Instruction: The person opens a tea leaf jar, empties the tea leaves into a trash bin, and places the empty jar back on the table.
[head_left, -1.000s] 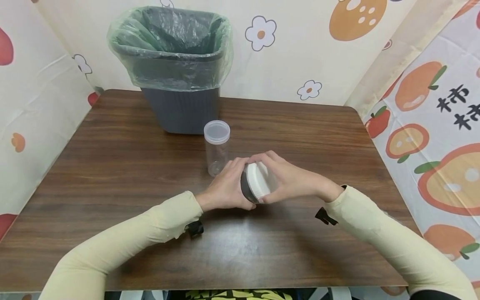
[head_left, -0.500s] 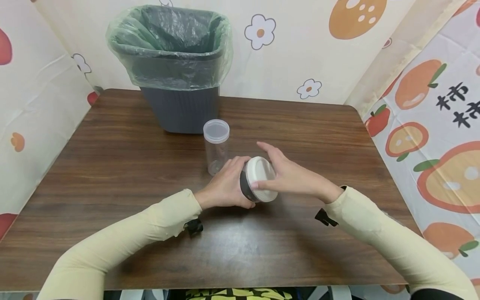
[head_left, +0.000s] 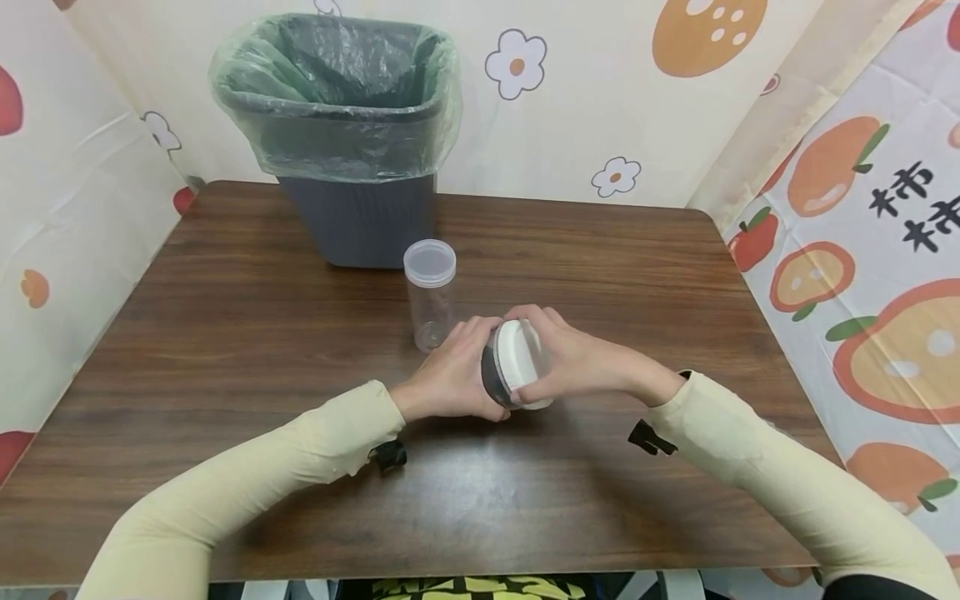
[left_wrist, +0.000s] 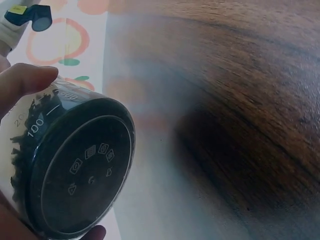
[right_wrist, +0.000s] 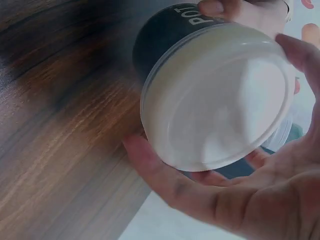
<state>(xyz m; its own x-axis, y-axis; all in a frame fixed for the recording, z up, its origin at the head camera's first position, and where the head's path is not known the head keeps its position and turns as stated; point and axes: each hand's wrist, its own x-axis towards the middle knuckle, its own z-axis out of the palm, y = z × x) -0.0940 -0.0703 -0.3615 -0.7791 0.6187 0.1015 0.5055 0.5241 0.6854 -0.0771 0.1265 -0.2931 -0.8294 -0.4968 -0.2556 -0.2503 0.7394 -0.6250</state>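
Observation:
A jar (head_left: pixel 491 377) with a white lid (head_left: pixel 519 354) is held tilted over the middle of the table, its lid toward the right. My left hand (head_left: pixel 459 375) grips the jar's body from the left. My right hand (head_left: pixel 573 360) grips the lid, with thumb and fingers around the rim (right_wrist: pixel 150 120). The left wrist view shows the jar's round dark base (left_wrist: pixel 87 175), measuring marks on the clear wall and dark flakes inside. White letters reading "POT" appear on the dark side in the right wrist view.
Just behind my left hand a clear plastic jar (head_left: pixel 432 312) with a translucent lid stands upright. A grey bin (head_left: pixel 367 221) lined with a green bag (head_left: pixel 352 142) stands at the back left. The brown wooden table (head_left: pixel 225 333) ends at a patterned cloth on the right.
Half a second ago my right fingers were spread away from the lid's far side; now they are back around its rim. My left hand keeps its grip on the jar.

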